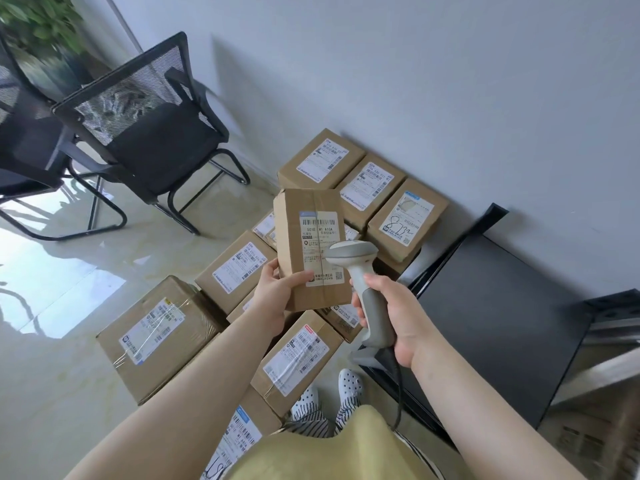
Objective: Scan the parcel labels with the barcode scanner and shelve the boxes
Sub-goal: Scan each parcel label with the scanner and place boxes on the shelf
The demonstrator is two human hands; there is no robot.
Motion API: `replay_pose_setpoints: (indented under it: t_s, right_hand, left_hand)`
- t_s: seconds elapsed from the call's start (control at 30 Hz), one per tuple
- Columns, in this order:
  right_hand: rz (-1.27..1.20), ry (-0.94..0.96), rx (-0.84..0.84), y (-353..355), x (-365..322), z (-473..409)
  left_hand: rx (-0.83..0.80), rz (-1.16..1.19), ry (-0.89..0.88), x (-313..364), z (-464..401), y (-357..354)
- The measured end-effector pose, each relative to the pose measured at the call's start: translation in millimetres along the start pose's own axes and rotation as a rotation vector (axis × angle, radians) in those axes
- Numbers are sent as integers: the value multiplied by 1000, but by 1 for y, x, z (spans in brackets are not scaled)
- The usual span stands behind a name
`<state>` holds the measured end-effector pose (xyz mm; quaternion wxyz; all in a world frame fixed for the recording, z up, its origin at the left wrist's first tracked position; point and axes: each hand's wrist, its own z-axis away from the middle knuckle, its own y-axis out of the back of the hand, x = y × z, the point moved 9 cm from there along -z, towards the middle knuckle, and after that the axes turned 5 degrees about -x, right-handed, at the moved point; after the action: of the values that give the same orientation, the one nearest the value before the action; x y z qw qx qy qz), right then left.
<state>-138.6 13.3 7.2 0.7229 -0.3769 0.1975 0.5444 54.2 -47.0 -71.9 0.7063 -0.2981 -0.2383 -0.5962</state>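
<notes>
My left hand (pixel 277 292) holds a small brown cardboard box (pixel 294 244) up by its lower left corner, with the white label (pixel 320 249) facing me. My right hand (pixel 391 317) grips the handle of a grey and white barcode scanner (pixel 360 271). The scanner's head sits right in front of the label's lower right part. Its dark cable (pixel 398 386) hangs down towards my body. Several more labelled boxes (pixel 239 268) lie on the floor below.
A black shelf top (pixel 495 313) stands at the right against the white wall. Two black mesh chairs (pixel 152 129) stand at the left on the glossy floor. Parcels crowd the floor around my feet in white shoes (pixel 329 389).
</notes>
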Motion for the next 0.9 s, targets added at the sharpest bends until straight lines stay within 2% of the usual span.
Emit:
replay_pose_setpoints:
  t_s: [0.17, 0.43, 0.9]
  right_hand:
    - [-7, 22, -9, -1, -1, 2]
    - [-161, 98, -27, -9, -16, -2]
    - [-90, 34, 67, -3, -12, -3]
  left_hand:
    - [3, -9, 4, -3, -1, -1]
    - [-50, -52, 14, -11, 7, -11]
    - [-66, -54, 22, -17, 9, -16]
